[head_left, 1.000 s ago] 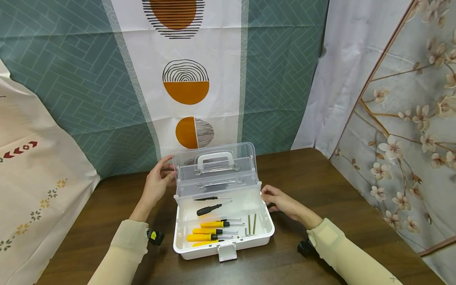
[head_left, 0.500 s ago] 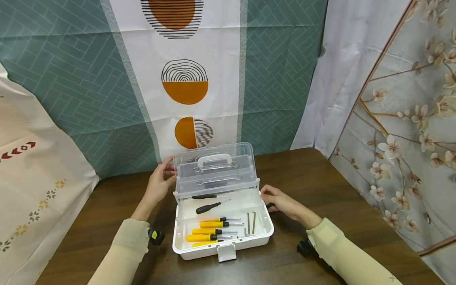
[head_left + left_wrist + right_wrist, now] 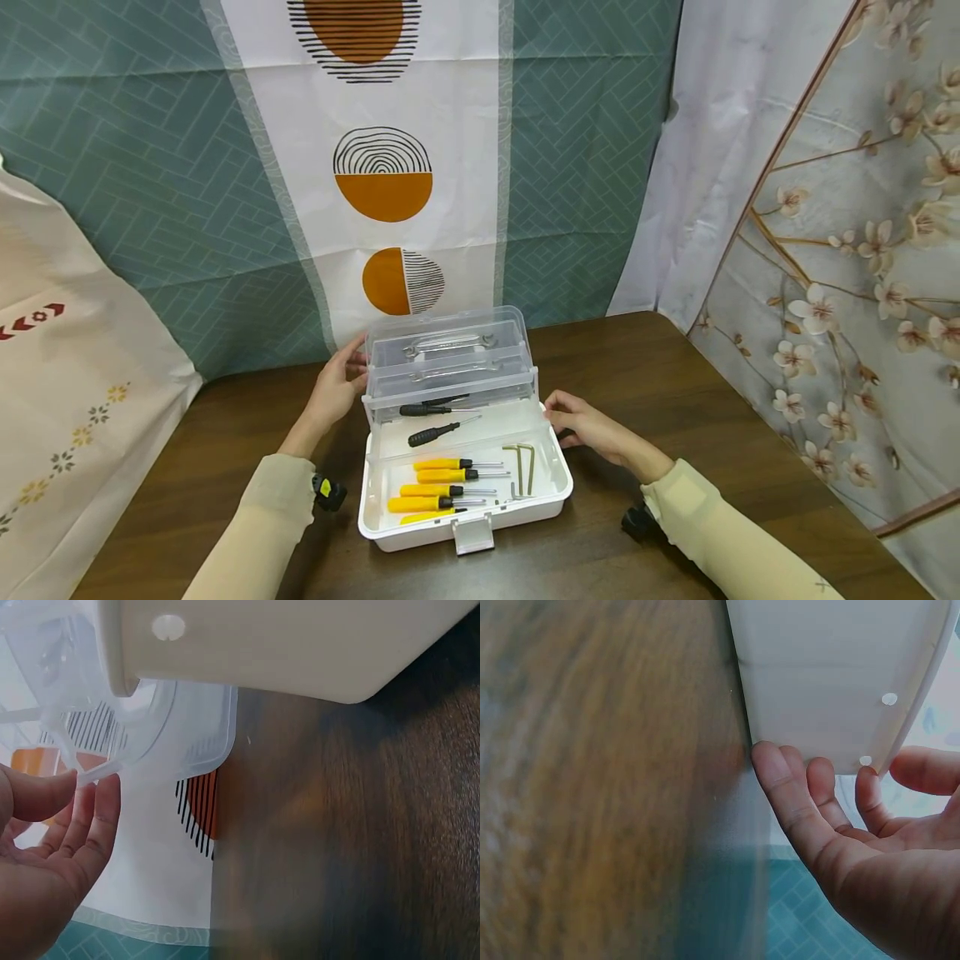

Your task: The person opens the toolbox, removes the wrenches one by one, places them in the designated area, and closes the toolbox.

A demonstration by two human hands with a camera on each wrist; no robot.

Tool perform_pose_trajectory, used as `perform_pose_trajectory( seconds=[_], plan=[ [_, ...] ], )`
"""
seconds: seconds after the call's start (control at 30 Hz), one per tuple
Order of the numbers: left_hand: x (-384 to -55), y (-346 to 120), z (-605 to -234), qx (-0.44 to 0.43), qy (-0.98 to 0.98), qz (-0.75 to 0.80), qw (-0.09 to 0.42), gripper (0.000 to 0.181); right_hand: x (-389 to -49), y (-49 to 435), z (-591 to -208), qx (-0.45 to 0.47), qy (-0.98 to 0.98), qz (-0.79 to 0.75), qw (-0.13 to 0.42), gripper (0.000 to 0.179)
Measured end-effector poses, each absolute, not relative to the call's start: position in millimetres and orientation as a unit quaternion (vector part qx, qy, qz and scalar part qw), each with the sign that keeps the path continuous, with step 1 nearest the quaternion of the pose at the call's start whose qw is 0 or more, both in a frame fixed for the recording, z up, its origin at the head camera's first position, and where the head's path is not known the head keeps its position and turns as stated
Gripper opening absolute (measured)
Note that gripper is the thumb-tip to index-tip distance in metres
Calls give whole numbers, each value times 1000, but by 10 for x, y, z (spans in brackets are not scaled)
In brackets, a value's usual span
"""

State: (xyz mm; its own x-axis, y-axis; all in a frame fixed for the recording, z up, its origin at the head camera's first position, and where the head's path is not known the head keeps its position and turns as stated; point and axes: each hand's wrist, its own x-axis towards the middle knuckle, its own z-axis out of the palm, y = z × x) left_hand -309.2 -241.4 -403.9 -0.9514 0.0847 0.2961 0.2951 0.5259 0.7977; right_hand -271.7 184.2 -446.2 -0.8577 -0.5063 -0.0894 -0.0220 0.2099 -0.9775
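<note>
A white toolbox [image 3: 525, 517] stands on the table with its clear lid [image 3: 487, 320] tilted back. My left hand [image 3: 332, 392] pinches the clear plastic edge between thumb and fingers, which the left wrist view shows close up. At the back right corner, my right hand [image 3: 588, 429] grips the white box, fingers curled along its side and thumb by the rim. Several yellow-handled screwdrivers [image 3: 429, 491] and L-shaped hex keys [image 3: 531, 471] lie inside. Black screwdrivers [image 3: 427, 436] sit behind them. Wrenches [image 3: 453, 342] show through the clear upper part.
The brown wooden table [image 3: 675, 392] reaches back to patterned cloth [image 3: 585, 167]. A floral cloth [image 3: 847, 400] hangs on the right, a cream cloth [image 3: 82, 350] on the left. The box's front latch [image 3: 473, 536] hangs down.
The clear lid and tray section has swung farther back, uncovering more of the hex keys and black screwdrivers. The wrenches have shifted with it. Both hands stay at the same parts of the toolbox.
</note>
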Motion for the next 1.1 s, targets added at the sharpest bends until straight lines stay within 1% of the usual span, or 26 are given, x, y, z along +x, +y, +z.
perform_pose_trajectory(
  seconds=[0.57, 0.73, 0.9, 1.1],
  plan=[
    [-3242, -2411, -4181, -104, -853, -509, 42, 66, -2727, 1866, -4476, -178, 754, -602, 193, 17],
    [-3241, -2408, -4214, -96, -845, -526, 17, 73, -2714, 1849, -4471, -184, 752, -602, 195, 17],
    [-3233, -2412, -4239, -90, -835, -543, 5, 77, -2699, 1842, -4454, -185, 754, -600, 195, 17],
    [-3244, -2426, -4303, -90, -832, -548, -9, 72, -2708, 1841, -4461, -179, 758, -597, 194, 17]
  ],
)
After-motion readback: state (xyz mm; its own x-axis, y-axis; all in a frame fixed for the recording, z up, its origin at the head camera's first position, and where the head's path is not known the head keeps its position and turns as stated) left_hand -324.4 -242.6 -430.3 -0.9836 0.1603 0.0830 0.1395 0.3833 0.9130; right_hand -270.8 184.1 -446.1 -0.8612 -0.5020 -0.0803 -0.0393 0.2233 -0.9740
